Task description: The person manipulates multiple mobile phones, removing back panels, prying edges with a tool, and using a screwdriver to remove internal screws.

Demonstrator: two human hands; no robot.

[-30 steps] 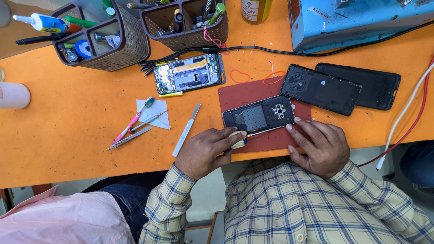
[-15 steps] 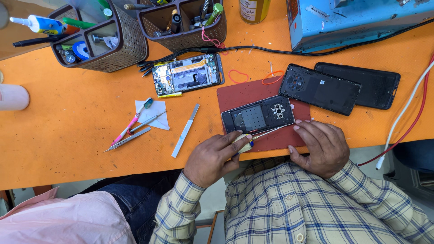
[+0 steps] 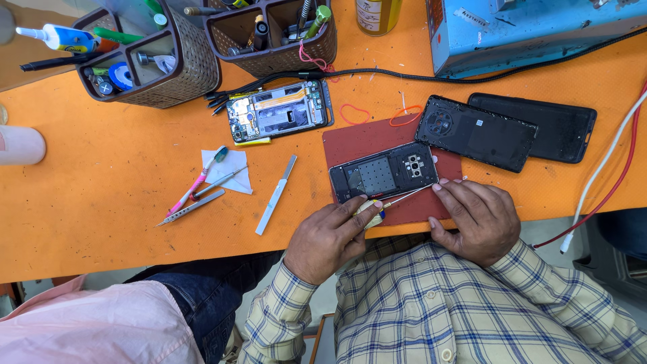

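Observation:
A dark phone frame [image 3: 384, 176] with its back removed lies on a red mat [image 3: 364, 138] near the front edge of the orange table [image 3: 101, 202]. My left hand [image 3: 327, 239] grips the yellow handle of a small screwdriver [image 3: 404, 197]. The thin shaft runs right along the phone's lower edge. My right hand [image 3: 475, 216] rests on the mat just below the phone's right corner. Its fingertips touch the screwdriver's tip end.
An opened phone with bare circuit boards [image 3: 280, 111], a black back cover [image 3: 475, 133] and a black panel [image 3: 539, 125] lie behind the mat. Tweezers [image 3: 192, 207], a pink brush [image 3: 195, 182] and a metal pry tool [image 3: 276, 195] sit left. Two tool baskets [image 3: 182, 74], a blue machine [image 3: 526, 27] and cables [image 3: 606, 168] lie around them.
My right hand has slid down off the phone's right corner to the screwdriver tip. The screwdriver shaft now shows between the two hands. The phone has barely moved.

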